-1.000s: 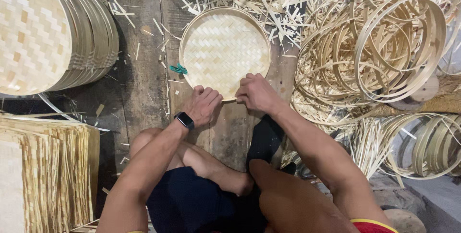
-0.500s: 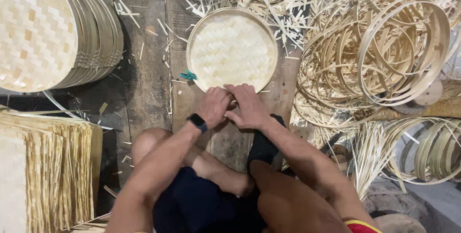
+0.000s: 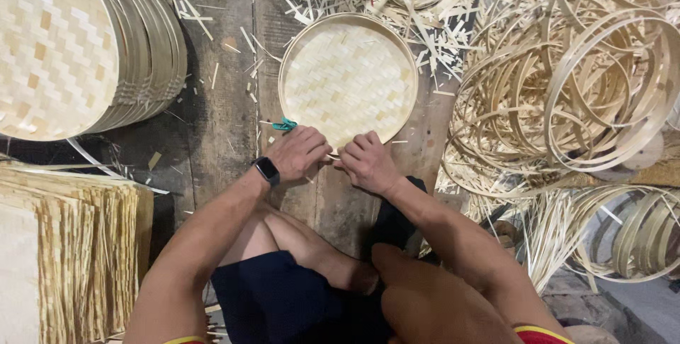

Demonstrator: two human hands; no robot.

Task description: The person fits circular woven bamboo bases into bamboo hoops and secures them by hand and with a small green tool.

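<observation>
Both the left hand and right hand pinch the near rim of one round woven tray (nothing inside it). Left of the tray leans a stack of woven discs; right of it, loose bamboo hoops.

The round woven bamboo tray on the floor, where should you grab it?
Grip the round woven bamboo tray by its raised hoop rim at the near edge, where the left hand and right hand already pinch it. It lies flat, so only the rim offers a hold.
</observation>
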